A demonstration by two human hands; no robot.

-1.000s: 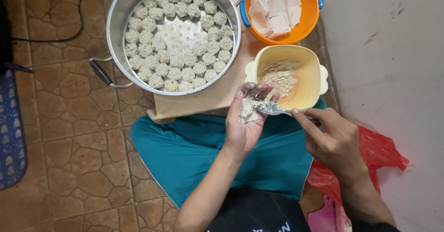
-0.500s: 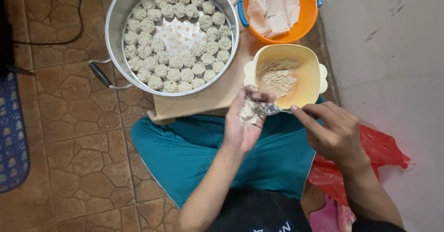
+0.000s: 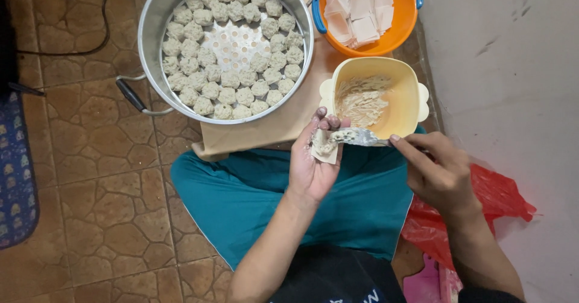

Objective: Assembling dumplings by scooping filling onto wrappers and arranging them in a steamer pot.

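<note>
Palm-up, the left hand [image 3: 312,165] cups a dumpling wrapper [image 3: 324,148] while the right hand [image 3: 440,173], at 3 o'clock, pinches a spoon [image 3: 356,136] of filling over it.

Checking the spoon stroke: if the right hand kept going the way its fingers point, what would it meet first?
Probably the wrapper cupped in the left hand; the right hand points left along the spoon, whose tip already rests there.

Bare forearms, no sleeves; teal trousers [image 3: 253,194]; dark top [image 3: 332,279] with pale lettering.
</note>
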